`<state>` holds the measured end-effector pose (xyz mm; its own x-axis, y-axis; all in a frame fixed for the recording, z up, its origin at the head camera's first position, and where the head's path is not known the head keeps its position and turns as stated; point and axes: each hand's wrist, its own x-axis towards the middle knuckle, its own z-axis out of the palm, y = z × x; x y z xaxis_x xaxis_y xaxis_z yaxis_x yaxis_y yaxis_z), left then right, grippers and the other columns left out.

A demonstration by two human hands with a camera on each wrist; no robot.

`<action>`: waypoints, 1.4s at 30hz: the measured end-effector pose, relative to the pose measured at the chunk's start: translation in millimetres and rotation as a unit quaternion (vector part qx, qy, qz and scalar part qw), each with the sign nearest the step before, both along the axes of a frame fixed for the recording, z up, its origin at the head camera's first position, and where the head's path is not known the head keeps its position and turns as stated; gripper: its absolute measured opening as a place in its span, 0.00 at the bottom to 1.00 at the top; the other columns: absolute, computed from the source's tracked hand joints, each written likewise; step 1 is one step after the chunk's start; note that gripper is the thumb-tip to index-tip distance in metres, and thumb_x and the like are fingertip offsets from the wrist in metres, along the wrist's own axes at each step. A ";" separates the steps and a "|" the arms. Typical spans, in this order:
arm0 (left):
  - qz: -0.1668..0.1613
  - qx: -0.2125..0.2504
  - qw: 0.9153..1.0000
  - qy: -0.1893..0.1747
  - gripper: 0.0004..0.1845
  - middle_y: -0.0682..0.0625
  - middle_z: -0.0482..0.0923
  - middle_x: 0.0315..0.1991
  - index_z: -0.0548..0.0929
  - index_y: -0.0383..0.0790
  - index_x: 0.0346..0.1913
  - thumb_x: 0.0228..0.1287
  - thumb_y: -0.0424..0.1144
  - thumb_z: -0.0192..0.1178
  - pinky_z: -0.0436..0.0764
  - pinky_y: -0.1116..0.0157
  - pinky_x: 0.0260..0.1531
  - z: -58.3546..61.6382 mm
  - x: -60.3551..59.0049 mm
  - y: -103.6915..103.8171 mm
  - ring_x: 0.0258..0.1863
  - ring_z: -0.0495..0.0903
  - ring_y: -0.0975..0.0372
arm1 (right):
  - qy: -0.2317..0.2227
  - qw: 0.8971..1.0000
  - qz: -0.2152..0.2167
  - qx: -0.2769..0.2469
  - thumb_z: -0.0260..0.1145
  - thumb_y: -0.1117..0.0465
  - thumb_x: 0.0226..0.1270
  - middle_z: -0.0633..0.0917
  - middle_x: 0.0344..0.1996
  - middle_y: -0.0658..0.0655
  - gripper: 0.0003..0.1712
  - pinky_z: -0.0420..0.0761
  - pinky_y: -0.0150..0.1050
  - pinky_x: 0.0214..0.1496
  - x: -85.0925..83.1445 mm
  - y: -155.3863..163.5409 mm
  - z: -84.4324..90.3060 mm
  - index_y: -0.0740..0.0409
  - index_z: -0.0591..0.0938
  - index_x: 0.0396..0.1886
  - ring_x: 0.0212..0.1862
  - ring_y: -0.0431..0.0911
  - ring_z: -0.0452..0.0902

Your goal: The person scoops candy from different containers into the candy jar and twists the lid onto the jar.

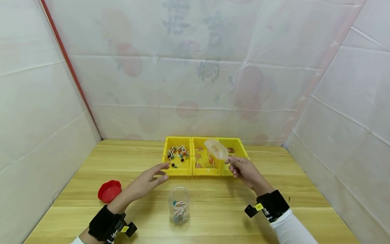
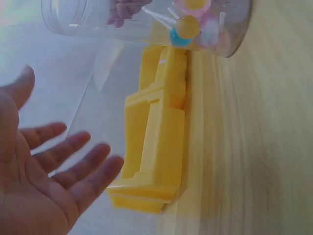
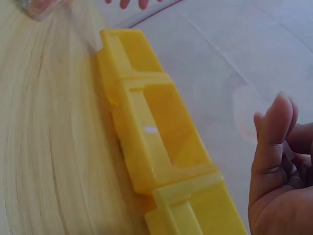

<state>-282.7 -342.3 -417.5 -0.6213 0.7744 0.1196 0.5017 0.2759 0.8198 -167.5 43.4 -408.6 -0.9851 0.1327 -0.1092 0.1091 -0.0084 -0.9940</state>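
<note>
Scoop [image 1: 215,149], frame centre, is gripped by right hand [image 1: 243,170] above yellow bins [image 1: 178,171]; left hand [image 1: 146,182] spread, empty.

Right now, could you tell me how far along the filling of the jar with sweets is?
Early on, I'd say. Done: the red lid lies off to the side and the clear jar holds a few lollipops at its bottom. In hand: the right hand holds a translucent scoop above the yellow bins; the left hand hovers open. Left: most lollipops remain in the bins.
</note>
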 end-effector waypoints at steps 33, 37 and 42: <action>-0.213 0.016 0.975 -0.058 0.35 0.47 0.73 0.63 0.68 0.50 0.69 0.61 0.44 0.70 0.74 0.54 0.59 -20.9 22.6 13.8 0.62 0.72 0.51 | 0.061 0.976 0.210 0.009 0.49 0.55 0.81 0.76 0.21 0.48 0.20 0.75 0.27 0.21 18.3 -12.1 8.1 0.65 0.81 0.47 0.18 0.35 0.67; -0.202 0.013 0.978 -0.050 0.33 0.52 0.74 0.62 0.68 0.52 0.68 0.61 0.46 0.69 0.75 0.55 0.58 -20.7 24.8 15.1 0.61 0.73 0.53 | 0.063 0.971 0.230 0.007 0.47 0.57 0.81 0.76 0.20 0.47 0.19 0.75 0.26 0.21 21.3 -14.0 13.9 0.64 0.82 0.47 0.18 0.34 0.68; -0.193 0.014 0.980 -0.051 0.34 0.49 0.75 0.62 0.69 0.50 0.69 0.61 0.45 0.70 0.76 0.55 0.57 -20.5 25.8 15.4 0.61 0.73 0.50 | 0.062 0.967 0.248 0.004 0.48 0.57 0.81 0.77 0.20 0.47 0.19 0.75 0.25 0.20 23.9 -17.6 20.6 0.65 0.82 0.47 0.18 0.33 0.68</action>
